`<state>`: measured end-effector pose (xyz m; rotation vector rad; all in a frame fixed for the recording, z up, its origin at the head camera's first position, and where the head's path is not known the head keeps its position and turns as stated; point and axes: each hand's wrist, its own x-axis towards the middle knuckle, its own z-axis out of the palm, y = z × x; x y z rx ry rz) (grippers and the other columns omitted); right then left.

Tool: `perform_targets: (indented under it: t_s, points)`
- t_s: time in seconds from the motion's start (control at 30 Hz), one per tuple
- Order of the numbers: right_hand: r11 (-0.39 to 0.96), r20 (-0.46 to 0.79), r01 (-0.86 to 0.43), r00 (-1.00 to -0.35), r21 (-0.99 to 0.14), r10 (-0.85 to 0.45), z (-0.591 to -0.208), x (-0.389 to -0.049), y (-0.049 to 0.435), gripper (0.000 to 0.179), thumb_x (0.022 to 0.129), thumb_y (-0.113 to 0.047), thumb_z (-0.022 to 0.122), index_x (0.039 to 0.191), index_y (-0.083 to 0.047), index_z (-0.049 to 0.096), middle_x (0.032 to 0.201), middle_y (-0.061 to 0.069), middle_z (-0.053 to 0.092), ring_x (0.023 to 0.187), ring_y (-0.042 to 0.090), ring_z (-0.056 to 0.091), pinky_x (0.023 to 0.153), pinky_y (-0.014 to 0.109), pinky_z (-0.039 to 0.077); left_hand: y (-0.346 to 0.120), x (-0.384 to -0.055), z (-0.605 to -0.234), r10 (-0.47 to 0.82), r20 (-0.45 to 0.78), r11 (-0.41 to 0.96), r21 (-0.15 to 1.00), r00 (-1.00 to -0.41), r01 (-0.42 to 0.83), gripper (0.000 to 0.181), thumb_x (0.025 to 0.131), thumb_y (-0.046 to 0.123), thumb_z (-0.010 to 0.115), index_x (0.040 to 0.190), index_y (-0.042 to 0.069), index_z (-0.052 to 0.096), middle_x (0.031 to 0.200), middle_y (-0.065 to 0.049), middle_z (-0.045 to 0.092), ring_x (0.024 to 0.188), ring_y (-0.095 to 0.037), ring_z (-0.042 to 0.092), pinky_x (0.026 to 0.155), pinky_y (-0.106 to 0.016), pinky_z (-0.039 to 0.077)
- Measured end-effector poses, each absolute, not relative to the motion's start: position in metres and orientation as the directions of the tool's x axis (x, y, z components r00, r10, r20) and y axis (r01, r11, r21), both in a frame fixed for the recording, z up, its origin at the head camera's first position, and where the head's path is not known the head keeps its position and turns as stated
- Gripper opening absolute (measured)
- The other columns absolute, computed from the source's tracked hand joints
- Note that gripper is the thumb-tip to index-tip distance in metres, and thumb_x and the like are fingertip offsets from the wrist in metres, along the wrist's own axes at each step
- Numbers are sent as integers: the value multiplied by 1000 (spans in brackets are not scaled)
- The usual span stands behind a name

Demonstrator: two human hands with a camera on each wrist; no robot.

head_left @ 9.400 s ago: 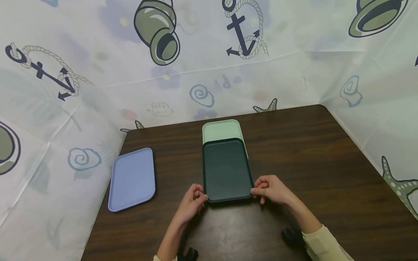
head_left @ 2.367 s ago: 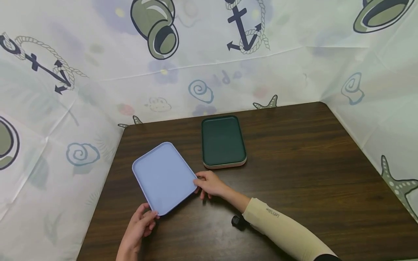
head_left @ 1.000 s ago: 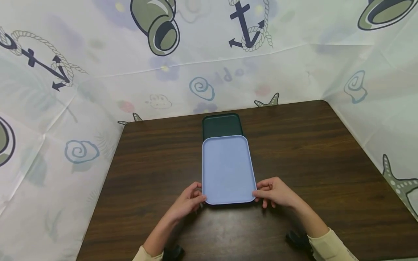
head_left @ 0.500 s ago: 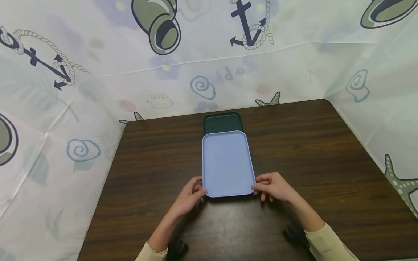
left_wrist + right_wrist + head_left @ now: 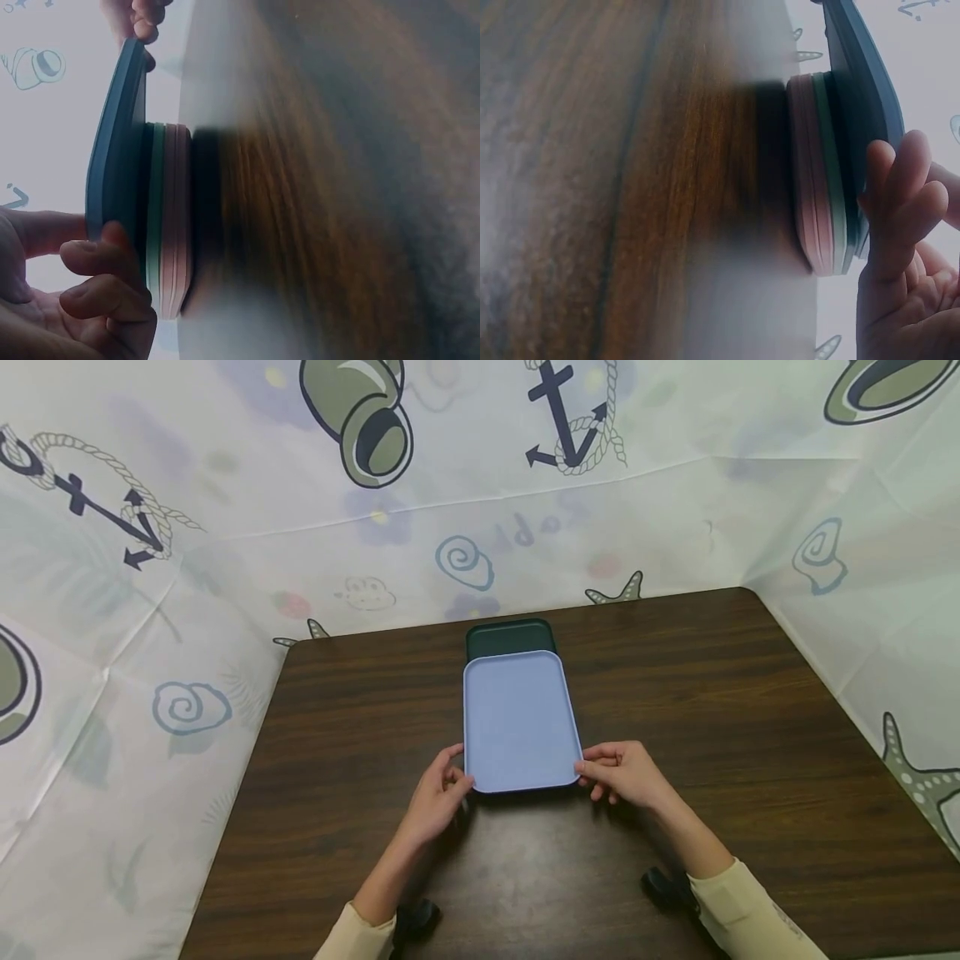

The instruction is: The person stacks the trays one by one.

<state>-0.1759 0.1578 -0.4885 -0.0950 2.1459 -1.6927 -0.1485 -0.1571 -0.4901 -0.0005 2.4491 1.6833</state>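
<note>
A light blue rectangular tray (image 5: 521,722) is held by both hands in the head view. My left hand (image 5: 437,789) pinches its near left corner, thumb on the rim and fingers beneath. At the near right corner my right hand (image 5: 626,772) does the same. The tray hangs over a dark green tray (image 5: 512,639), whose far end shows beyond it. Both wrist views show the blue tray tilted above the stack, its near edge apart from it. That stack has pink trays (image 5: 176,225) at the bottom, then a light green tray (image 5: 829,165), with the dark green one on top.
The stack stands on a dark wood table (image 5: 735,718), near its back edge. A printed white cloth (image 5: 660,518) hangs behind and on both sides. Dark wrist devices (image 5: 420,920) sit under the forearms, low over the tabletop.
Earlier, the dark green tray went onto the stack and the blue tray came from the left, turning straight. Over the last second both hands move it away from me, covering more of the dark green tray.
</note>
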Motion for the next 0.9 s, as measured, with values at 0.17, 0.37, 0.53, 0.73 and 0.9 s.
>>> perform_targets:
  t_s: [0.17,0.37,0.53,0.73,0.9]
  points:
    - [258,-267,199,-926,-945,-265,-488,-180,154,39,91,-21,72,114,10,64,83,14,73,59,18,67,46,26,48,-155,-154,-490,68,-77,399,916,-995,-43,48,93,4,61,140,5,50,79,-10,61,55,-15,48,50,-26,39]
    - [214,-260,213,-940,-953,-223,-490,-190,150,38,92,-19,71,114,10,64,86,18,72,60,18,67,47,26,49,-153,-162,-491,33,-36,458,889,-999,-17,49,94,7,58,142,4,49,80,-5,57,57,-13,50,52,-26,40]
    - [165,-245,213,-948,-963,-203,-492,-198,148,36,92,-14,69,116,13,63,88,22,72,61,21,68,47,27,50,-151,-172,-491,15,-16,477,879,-1000,-7,48,94,8,57,141,4,51,80,-4,57,57,-11,50,55,-27,40]
    - [140,-227,205,-960,-969,-165,-492,-204,145,39,91,-18,72,117,10,65,88,20,72,62,17,68,50,25,51,-149,-181,-492,-2,5,484,875,-1000,3,47,94,7,55,141,4,51,79,-5,57,60,-14,51,59,-31,42]
    - [105,-203,191,-971,-976,-128,-494,-208,141,38,90,-17,73,115,10,66,86,19,72,60,15,68,50,24,51,-148,-188,-494,-7,-1,486,874,-1000,-5,47,95,8,54,142,5,50,81,-5,57,64,-16,52,62,-33,43]
